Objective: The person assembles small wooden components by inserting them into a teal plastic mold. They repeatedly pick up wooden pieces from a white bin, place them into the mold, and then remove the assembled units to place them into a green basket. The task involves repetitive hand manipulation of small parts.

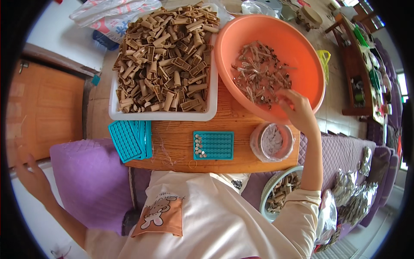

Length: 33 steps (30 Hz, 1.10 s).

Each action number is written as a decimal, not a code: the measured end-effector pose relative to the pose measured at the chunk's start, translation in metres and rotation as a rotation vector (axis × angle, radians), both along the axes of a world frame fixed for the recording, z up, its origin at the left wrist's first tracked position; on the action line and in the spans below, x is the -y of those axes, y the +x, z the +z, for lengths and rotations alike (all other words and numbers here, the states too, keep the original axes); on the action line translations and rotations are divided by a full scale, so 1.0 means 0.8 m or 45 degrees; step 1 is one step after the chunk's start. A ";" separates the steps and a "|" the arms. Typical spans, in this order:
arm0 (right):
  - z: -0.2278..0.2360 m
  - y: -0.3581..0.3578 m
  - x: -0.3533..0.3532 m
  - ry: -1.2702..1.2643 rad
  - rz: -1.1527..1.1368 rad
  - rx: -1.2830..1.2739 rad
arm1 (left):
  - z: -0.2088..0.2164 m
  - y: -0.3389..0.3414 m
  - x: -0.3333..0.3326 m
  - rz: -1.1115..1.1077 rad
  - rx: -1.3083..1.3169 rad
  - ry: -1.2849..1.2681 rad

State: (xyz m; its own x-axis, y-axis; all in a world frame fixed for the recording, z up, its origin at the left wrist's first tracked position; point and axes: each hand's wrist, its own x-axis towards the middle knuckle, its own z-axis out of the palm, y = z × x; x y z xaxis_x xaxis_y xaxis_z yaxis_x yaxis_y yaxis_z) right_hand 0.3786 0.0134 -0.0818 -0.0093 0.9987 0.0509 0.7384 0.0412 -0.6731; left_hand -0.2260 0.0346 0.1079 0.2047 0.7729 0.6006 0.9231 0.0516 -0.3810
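Wooden table (172,134), orange basin (302,52), slender clear pieces (261,69)

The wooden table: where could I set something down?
Mostly bare table shows between the stacked turquoise trays and the single tray; a narrower strip lies between that tray and the clear tub. Beyond, the white bin and orange basin crowd it.

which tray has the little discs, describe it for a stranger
On the wooden table, look along the near edge. Between a stack of teal trays on the left and a round clear tub on the right lies a single teal tray. Unlike the stacked ones, it holds small silvery discs at its left end.
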 end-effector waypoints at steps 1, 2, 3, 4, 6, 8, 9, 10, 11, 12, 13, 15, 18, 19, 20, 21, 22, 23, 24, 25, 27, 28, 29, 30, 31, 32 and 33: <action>0.001 0.005 -0.001 -0.046 0.058 0.009 | -0.039 -0.030 0.029 0.386 0.105 -0.046; 0.005 0.011 -0.004 -0.184 0.094 0.038 | -0.077 -0.059 0.057 0.795 0.155 -0.141; 0.006 0.009 -0.015 -0.155 0.127 0.056 | -0.115 -0.078 0.092 1.014 0.317 -0.296; -0.003 0.014 -0.026 -0.136 0.145 0.057 | -0.145 -0.081 0.108 1.213 0.463 -0.459; -0.017 0.016 -0.052 -0.087 0.217 0.103 | -0.203 -0.073 0.121 1.236 0.251 -0.266; -0.029 0.011 -0.079 -0.046 0.296 0.182 | -0.219 -0.068 0.122 1.193 0.109 -0.137; -0.037 0.007 -0.096 0.029 0.399 0.280 | -0.222 -0.074 0.124 1.160 0.087 -0.102; -0.046 0.002 -0.109 0.098 0.499 0.373 | -0.223 -0.081 0.127 1.123 0.058 -0.072; -0.054 -0.001 -0.119 0.168 0.599 0.465 | -0.224 -0.085 0.127 1.071 0.052 -0.055; -0.059 -0.003 -0.127 0.199 0.650 0.530 | -0.223 -0.087 0.129 1.027 0.047 -0.038; -0.063 -0.006 -0.135 0.229 0.700 0.595 | -0.223 -0.087 0.130 0.983 0.042 -0.021; -0.071 -0.010 -0.145 0.273 0.816 0.721 | -0.221 -0.080 0.126 0.943 0.028 -0.009; -0.076 -0.012 -0.156 0.254 0.966 0.901 | -0.223 -0.083 0.126 0.874 -0.005 0.017; -0.077 -0.013 -0.158 0.210 0.986 0.959 | -0.222 -0.086 0.127 0.848 -0.024 0.027; -0.078 -0.013 -0.160 0.168 1.005 1.018 | -0.222 -0.086 0.127 0.831 -0.013 0.031; -0.080 -0.013 -0.163 0.132 1.020 1.017 | -0.222 -0.083 0.125 0.811 0.000 0.034; -0.083 -0.011 -0.165 0.096 1.033 1.016 | -0.222 -0.081 0.124 0.790 0.013 0.038; -0.085 -0.010 -0.167 0.060 1.046 1.015 | -0.221 -0.079 0.122 0.801 -0.002 0.040; -0.084 -0.008 -0.169 0.095 1.004 0.897 | -0.222 -0.078 0.120 0.810 -0.013 0.042; -0.082 -0.006 -0.170 0.129 0.959 0.778 | -0.222 -0.078 0.119 0.819 -0.025 0.044; -0.076 -0.003 -0.172 0.105 0.771 0.501 | -0.224 -0.083 0.116 0.791 -0.046 0.045; -0.070 -0.003 -0.172 0.049 0.628 0.342 | -0.224 -0.085 0.113 0.773 -0.055 0.046; -0.064 -0.004 -0.171 -0.006 0.482 0.183 | -0.221 -0.086 0.110 0.775 -0.051 0.048; -0.051 -0.008 -0.166 -0.185 0.192 0.020 | -0.219 -0.082 0.107 0.775 -0.040 0.054; -0.044 -0.007 -0.163 -0.091 0.055 -0.205 | -0.218 -0.081 0.106 0.774 -0.030 0.059; -0.039 -0.002 -0.161 0.004 -0.084 -0.429 | -0.219 -0.083 0.105 0.771 -0.026 0.057; -0.029 0.003 -0.157 0.107 -0.221 -0.647 | -0.221 -0.084 0.106 0.767 -0.014 0.058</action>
